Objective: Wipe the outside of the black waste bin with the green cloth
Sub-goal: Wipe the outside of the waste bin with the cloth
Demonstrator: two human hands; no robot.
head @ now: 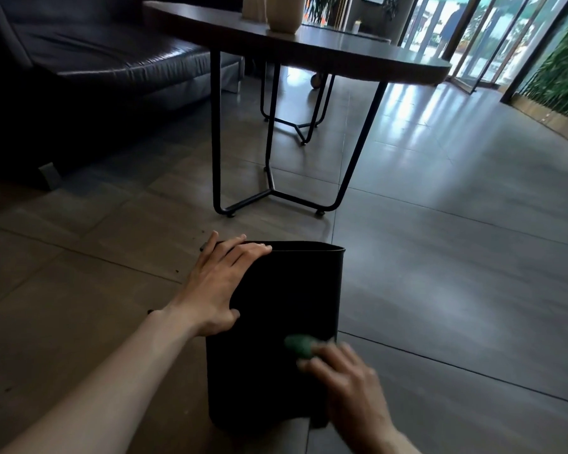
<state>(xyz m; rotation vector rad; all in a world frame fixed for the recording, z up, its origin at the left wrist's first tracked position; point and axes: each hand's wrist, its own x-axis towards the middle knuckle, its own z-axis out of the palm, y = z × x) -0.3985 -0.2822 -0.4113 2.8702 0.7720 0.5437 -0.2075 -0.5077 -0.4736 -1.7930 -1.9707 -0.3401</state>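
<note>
A: What sort of place is this?

B: A lobby-like room with a grey tiled floor [440, 257] — glossy, catching daylight from the glass doors [466, 34] at the far right. A dark leather sofa [89, 57] fills the far left, and a round dark table [325, 47] on thin black metal legs stands in the middle distance, with a pale vase [284, 11] near its far edge.

A: And the hands?

B: The right hand [348, 378] is low in the view, blurred, its fingers closed over a bunched green cloth [300, 345]; only a small rounded lump of cloth shows past the fingertips. The cloth is pressed against the near face of the black waste bin [282, 306], toward that face's right edge and about halfway down.

A: The other hand?

B: The left hand [218, 283] lies flat and spread on the bin's left side — fingers reaching up to the rim's near left corner, thumb hooked round onto the near face. It steadies the bin with an open palm rather than a closed grip.

A: Where does the bin sit?

B: On the floor directly in front of the person, nearer than the table's legs and well apart from them. Whether it is upright or tilted I cannot tell. A tile joint runs under its right side. A few dark specks [191, 247] lie on the tiles just left of the rim.
</note>
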